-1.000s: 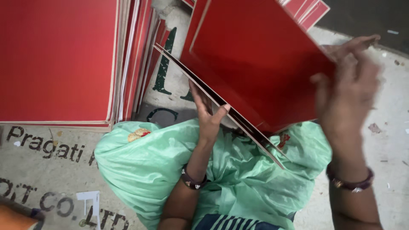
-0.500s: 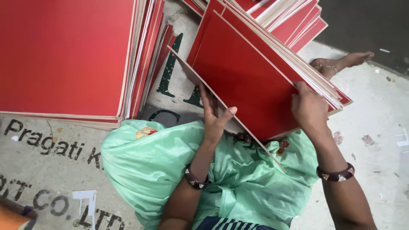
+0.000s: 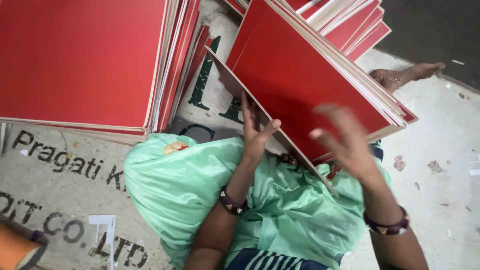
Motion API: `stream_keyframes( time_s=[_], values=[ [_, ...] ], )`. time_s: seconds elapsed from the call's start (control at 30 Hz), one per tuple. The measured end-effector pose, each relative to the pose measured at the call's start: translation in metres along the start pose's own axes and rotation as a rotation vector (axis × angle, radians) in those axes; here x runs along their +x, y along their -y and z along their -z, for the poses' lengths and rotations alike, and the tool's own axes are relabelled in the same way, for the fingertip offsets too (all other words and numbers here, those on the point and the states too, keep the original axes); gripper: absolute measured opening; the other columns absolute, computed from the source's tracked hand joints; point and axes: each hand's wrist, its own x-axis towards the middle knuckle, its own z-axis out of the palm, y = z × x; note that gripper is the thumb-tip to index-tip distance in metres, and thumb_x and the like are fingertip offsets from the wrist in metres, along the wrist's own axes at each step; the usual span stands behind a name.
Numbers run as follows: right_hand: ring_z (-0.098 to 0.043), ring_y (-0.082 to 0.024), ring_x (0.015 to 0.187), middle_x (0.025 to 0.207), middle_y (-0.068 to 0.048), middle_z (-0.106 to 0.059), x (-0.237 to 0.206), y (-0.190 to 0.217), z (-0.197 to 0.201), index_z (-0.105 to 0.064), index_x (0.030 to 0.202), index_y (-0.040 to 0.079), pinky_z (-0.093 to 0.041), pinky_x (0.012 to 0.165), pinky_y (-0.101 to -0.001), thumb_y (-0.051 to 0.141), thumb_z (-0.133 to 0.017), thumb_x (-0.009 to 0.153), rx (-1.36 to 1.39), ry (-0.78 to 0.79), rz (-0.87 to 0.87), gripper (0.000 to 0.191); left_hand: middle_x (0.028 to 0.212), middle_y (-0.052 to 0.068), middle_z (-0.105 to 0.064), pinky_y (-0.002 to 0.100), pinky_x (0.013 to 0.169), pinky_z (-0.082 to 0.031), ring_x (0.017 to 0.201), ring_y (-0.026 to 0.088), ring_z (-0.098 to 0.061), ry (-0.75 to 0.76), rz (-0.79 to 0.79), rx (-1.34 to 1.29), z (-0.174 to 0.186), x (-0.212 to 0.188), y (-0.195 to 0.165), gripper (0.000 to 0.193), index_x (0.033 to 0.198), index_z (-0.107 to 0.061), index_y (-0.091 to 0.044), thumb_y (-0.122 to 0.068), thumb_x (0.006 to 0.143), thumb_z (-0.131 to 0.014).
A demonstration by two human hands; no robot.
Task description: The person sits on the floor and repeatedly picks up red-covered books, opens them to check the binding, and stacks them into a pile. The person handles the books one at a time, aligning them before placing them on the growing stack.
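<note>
The left hand (image 3: 256,131) was pressed flat, fingers spread and pointing up, against the underside of a thin board (image 3: 265,117) that leaned on edge from the lap, steadying rather than clutching it. Behind that board sat a tilted stack of red sheets (image 3: 310,75), its lower edge resting on the person's lap over the pale green cloth (image 3: 175,185). The right hand (image 3: 345,142) hovered in front of the stack's red face, fingers loosely open; it was blurred, so whether it touched the top sheet could not be told, and it seemed to have hold of nothing. A second pile of red sheets (image 3: 80,60) lay flat on the floor (image 3: 440,150) to the left. A bare foot (image 3: 405,75) showed beyond the tilted stack.
</note>
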Motion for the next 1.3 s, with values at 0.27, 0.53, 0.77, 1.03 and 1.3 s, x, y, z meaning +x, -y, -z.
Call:
stream_keyframes(
  time_s=[0.27, 0.53, 0.77, 1.03, 1.3],
  values=[
    [-0.067, -0.014, 0.080, 0.090, -0.006, -0.070, -0.010, -0.003, -0.040, -0.069, 0.123, 0.005, -0.055, 0.072, -0.0307, 0.022, -0.057, 0.101, 0.485, 0.351, -0.372, 0.031, 0.173, 0.017, -0.020, 0.045, 0.129, -0.024, 0.159, 0.032, -0.024, -0.013, -0.050, 0.053, 0.007, -0.003, 0.012, 0.111, 0.169, -0.003, -0.013, -0.017, 0.090, -0.080],
    [-0.073, -0.019, 0.076, 0.086, -0.011, -0.073, -0.003, -0.009, -0.031, -0.067, 0.121, 0.002, -0.057, 0.070, -0.0331, 0.014, -0.056, 0.101, 0.286, 0.207, -0.219, 0.026, 0.175, 0.014, -0.017, 0.042, 0.131, -0.020, 0.161, 0.029, -0.021, -0.008, -0.058, 0.036, 0.008, -0.003, 0.011, 0.110, 0.170, -0.004, -0.010, -0.016, 0.090, -0.080],
    [-0.069, -0.042, 0.078, 0.093, -0.022, -0.072, 0.011, -0.055, -0.005, -0.062, 0.126, 0.002, -0.053, 0.066, -0.0526, 0.015, -0.058, 0.097, -0.441, 0.127, -0.095, 0.032, 0.169, 0.017, -0.024, 0.044, 0.128, -0.026, 0.154, 0.032, -0.030, -0.043, -0.098, 0.054, 0.002, -0.005, 0.003, 0.106, 0.169, -0.005, -0.009, -0.008, 0.086, -0.072],
    [-0.070, -0.038, 0.078, 0.087, -0.017, -0.071, 0.011, -0.036, 0.044, -0.067, 0.121, 0.016, -0.055, 0.072, -0.0492, 0.017, -0.066, 0.099, -0.630, -0.075, -0.152, 0.022, 0.169, 0.018, -0.023, 0.043, 0.128, -0.024, 0.154, 0.032, -0.029, -0.146, -0.151, 0.129, -0.003, -0.011, 0.011, 0.104, 0.167, -0.006, -0.007, -0.012, 0.086, -0.071],
    [-0.060, -0.041, 0.118, 0.130, -0.024, -0.058, 0.024, 0.020, 0.062, -0.057, 0.136, -0.005, -0.051, 0.095, -0.0474, 0.018, -0.074, 0.094, -0.385, -0.215, 0.005, 0.050, 0.179, 0.013, -0.008, 0.050, 0.129, -0.032, 0.163, 0.033, -0.021, 0.018, -0.009, 0.309, 0.017, -0.001, 0.036, 0.086, 0.164, -0.028, -0.014, -0.038, 0.095, -0.073]
  ],
)
